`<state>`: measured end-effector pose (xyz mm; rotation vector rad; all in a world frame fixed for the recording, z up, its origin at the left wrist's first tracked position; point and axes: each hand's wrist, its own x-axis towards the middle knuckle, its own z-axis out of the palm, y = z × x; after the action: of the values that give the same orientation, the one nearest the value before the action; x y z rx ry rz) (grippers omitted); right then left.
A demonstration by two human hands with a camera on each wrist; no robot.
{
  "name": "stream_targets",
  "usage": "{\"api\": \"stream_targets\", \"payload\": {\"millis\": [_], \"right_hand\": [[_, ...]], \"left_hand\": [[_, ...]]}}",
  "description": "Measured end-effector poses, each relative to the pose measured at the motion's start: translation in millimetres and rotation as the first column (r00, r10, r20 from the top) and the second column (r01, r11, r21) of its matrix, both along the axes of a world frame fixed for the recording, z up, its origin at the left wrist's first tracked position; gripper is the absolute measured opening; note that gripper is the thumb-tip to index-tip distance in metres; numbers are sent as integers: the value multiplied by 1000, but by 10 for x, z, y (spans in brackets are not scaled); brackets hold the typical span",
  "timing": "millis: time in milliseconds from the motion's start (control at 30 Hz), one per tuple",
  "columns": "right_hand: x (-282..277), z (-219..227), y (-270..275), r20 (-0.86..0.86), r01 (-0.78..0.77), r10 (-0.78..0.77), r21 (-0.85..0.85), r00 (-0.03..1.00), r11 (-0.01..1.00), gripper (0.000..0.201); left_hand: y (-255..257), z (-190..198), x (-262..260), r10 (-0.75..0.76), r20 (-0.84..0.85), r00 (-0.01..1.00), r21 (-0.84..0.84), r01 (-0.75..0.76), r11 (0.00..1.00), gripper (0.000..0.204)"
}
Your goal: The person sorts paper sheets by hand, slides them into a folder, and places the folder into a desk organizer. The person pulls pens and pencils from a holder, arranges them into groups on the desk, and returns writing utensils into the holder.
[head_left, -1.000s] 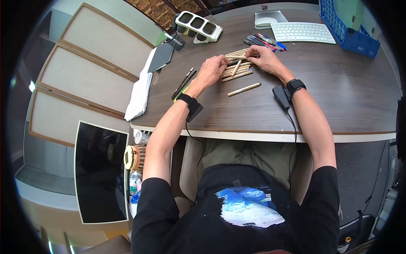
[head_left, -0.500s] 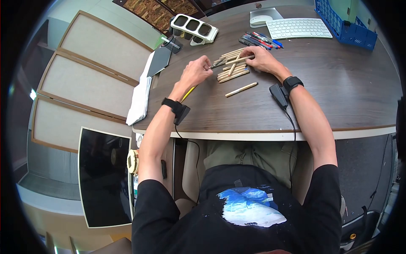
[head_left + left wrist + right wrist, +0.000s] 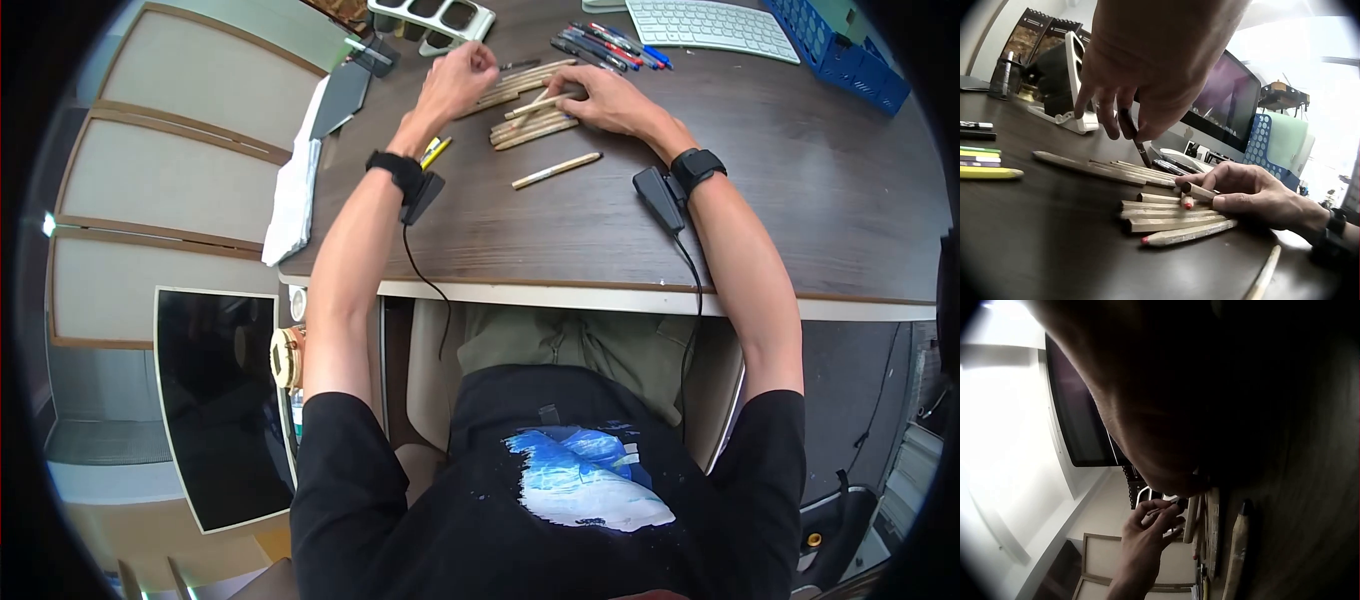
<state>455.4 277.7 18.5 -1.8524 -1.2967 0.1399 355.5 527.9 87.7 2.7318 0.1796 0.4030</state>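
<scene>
My left hand [image 3: 455, 85] is raised just left of the pile, pinching a slim dark pencil [image 3: 1140, 150], seen best in the left wrist view. Thumb and fingers of my right hand [image 3: 612, 102] hold a plain wooden pencil [image 3: 532, 107] at its right end, over the pile. Under and around it lie several wooden pencils [image 3: 536, 133], in a nearer group and a farther group. A single wooden pencil [image 3: 556, 171] with a dark tip lies apart, closer to the table's front edge. Part of the farther group is hidden behind my hands.
Several pens [image 3: 610, 45] lie beyond the pile, near a white keyboard [image 3: 712, 28] and a blue basket [image 3: 860, 65]. A white holder with openings [image 3: 440, 18] stands at the back left, beside a dark cup [image 3: 378, 55]. Yellow markers [image 3: 435, 152] lie by my left wrist.
My left hand has drawn away from the pile to the left with the dark pencil. My right hand has stayed at the pile with the wooden pencil. The head view has shifted.
</scene>
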Motion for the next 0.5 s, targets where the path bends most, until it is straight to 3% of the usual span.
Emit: {"api": "stream_targets", "payload": {"millis": [67,167,233,333,400,500], "right_hand": [[35,-69,24,49,-11,8,72,999,997,22],[11,-51,-1,58,30,-35,92,998,995,23],[-11,-34,-10,14,36,-37,73,999,997,23],[-27,-17,-9,-41,53,-50,69,998,996,25],[-34,-2,-22,-60,65,-63,35,996,997,24],[-63,30,-24,-42,91,-90,24,995,996,23]], "left_hand": [[-82,-5,195,-23,41,999,-32,24,999,26],[-230,39,425,-39,9,999,-75,39,996,41],[-356,21,564,-136,167,977,-182,166,969,16],[-462,33,736,-266,109,958,-304,287,909,15],[-494,-1,832,-317,159,935,-270,350,897,16],[-511,-65,1012,-439,105,892,-412,441,798,19]]}}
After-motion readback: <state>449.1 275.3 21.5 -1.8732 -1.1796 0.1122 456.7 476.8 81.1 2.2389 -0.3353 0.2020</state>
